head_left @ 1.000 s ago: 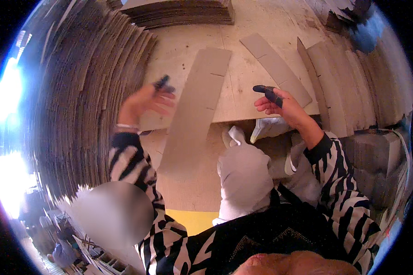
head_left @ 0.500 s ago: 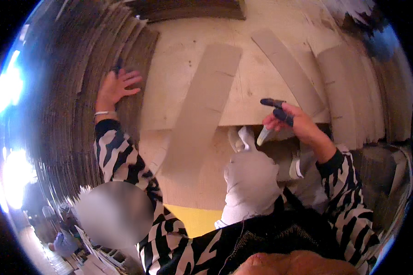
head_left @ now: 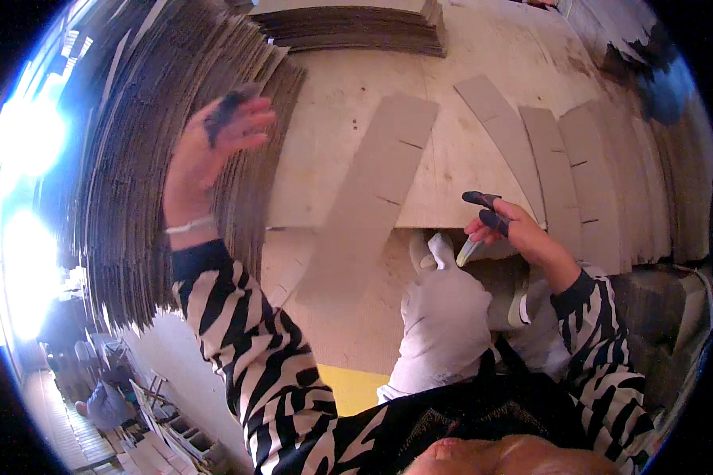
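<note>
My left hand (head_left: 220, 141) is lifted over the edge of a tall stack of brown cardboard sheets (head_left: 146, 182) on the left. Its fingers stretch rightward, slightly blurred, with dark covering on some of them and nothing held. To the right, my right hand (head_left: 511, 224) hovers above the board's near edge, two fingers in dark finger covers extended and the others loosely curled; I see nothing in it. Between the hands a long slotted cardboard strip (head_left: 372, 178) lies slantwise on the pale wooden board (head_left: 333, 95), its near end overhanging. Another narrow strip (head_left: 499, 131) lies farther right.
More slotted cardboard pieces (head_left: 598, 182) lean along the right side. At the far edge stands a low cardboard stack (head_left: 356, 28). My knee in pale trousers (head_left: 445, 321) is below the board, beside a cardboard sheet (head_left: 348, 336) and a yellow surface (head_left: 356, 388).
My left hand has risen and shifted slightly right, looking larger now. The whole view has shifted a little. My right hand keeps nearly the same pose, and the slanted strip lies as before.
</note>
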Demonstrator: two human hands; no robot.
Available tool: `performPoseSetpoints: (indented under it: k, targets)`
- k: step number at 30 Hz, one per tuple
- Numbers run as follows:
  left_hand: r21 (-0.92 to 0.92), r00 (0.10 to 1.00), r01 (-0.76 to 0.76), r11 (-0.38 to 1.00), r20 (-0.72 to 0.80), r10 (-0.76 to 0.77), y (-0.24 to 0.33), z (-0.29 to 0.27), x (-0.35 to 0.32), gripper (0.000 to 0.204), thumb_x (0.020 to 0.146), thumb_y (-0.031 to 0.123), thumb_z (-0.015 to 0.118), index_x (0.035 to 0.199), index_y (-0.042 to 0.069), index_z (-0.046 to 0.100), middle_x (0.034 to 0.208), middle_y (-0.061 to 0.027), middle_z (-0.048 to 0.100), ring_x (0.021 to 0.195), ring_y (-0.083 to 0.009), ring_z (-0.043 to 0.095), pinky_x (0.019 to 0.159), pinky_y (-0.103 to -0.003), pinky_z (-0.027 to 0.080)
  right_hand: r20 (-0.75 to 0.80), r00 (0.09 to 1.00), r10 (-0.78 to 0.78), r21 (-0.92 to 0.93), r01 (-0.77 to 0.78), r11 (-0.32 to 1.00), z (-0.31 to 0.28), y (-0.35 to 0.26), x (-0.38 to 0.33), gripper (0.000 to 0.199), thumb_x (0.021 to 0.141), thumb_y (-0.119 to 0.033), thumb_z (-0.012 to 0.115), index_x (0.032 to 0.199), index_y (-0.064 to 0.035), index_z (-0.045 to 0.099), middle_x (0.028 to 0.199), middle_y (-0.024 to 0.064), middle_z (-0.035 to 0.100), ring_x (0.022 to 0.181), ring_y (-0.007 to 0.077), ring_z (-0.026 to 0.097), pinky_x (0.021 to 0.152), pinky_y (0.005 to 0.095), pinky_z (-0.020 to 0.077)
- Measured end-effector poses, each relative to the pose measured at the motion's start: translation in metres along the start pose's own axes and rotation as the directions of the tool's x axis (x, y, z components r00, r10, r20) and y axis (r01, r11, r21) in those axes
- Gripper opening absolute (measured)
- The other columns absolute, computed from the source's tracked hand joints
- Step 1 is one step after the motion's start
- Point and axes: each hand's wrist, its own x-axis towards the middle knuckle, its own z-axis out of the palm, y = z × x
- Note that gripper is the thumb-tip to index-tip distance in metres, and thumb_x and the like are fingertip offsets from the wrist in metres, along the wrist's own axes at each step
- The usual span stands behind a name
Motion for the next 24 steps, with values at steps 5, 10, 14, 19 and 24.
performPoseSetpoints:
  k: [5, 10, 14, 19, 24]
  targets:
    - [0.019, 0.861, -0.08, 0.997, -0.502, 0.078, 0.012, -0.053, -0.008, 0.038, 0.096, 0.02, 0.045, 0.126, -0.003, 0.051, 0.119, -0.0189, 0.06, 0.106, -0.0333, 0.063, 0.089, -0.042, 0.053, 0.059, 0.998, 0.007, -0.009, -0.006, 1.0, 0.007, 0.012, 0.001, 0.042, 0.101, -0.027, 0.043, 0.135, -0.0032, 0.044, 0.101, 0.0116, 0.068, 0.082, 0.0125, 0.065, 0.068, 0.0232, 0.048]
    - [0.923, 0.603, -0.123, 0.364, -0.222, 0.767, 0.022, -0.01, -0.034, 0.044, 0.088, 0.018, 0.051, 0.127, 0.0, 0.05, 0.121, -0.0148, 0.061, 0.113, -0.0361, 0.058, 0.094, -0.045, 0.048, -0.04, 0.998, -0.054, -0.019, 0.053, 0.998, -0.01, 0.016, -0.002, 0.034, 0.101, -0.022, 0.043, 0.13, -0.0049, 0.048, 0.097, 0.0106, 0.068, 0.081, 0.0145, 0.065, 0.066, 0.0251, 0.0495]
    - [0.744, 0.469, 0.514, -0.427, 0.173, 0.866, 0.064, -0.014, -0.064, 0.047, 0.085, 0.019, 0.053, 0.128, 0.001, 0.05, 0.122, -0.0137, 0.06, 0.115, -0.0362, 0.056, 0.096, -0.046, 0.045, -0.083, 0.99, -0.113, 0.074, 0.119, 0.99, -0.01, 0.021, 0.0, 0.032, 0.101, -0.027, 0.042, 0.12, -0.0031, 0.054, 0.098, 0.0115, 0.068, 0.083, 0.0136, 0.065, 0.07, 0.025, 0.0494]
    - [0.694, 0.632, 0.625, -0.358, -0.18, 0.754, 0.039, -0.031, -0.032, 0.049, 0.084, 0.021, 0.054, 0.129, 0.001, 0.05, 0.123, -0.0137, 0.059, 0.117, -0.0357, 0.055, 0.097, -0.046, 0.044, -0.204, 0.958, -0.201, 0.139, 0.232, 0.963, -0.054, 0.021, 0.028, 0.034, 0.101, -0.028, 0.039, 0.116, -0.0027, 0.056, 0.1, 0.0118, 0.069, 0.084, 0.0148, 0.066, 0.072, 0.0256, 0.0502]
    - [0.747, 0.621, 0.618, -0.245, -0.273, 0.734, 0.026, -0.047, -0.04, 0.051, 0.084, 0.022, 0.055, 0.129, 0.001, 0.05, 0.125, -0.0137, 0.059, 0.118, -0.0351, 0.054, 0.098, -0.046, 0.043, -0.243, 0.931, -0.273, 0.133, 0.311, 0.941, -0.09, 0.017, 0.015, 0.031, 0.099, -0.023, 0.04, 0.119, -0.0037, 0.054, 0.101, 0.0115, 0.069, 0.083, 0.0142, 0.066, 0.069, 0.0244, 0.0498]
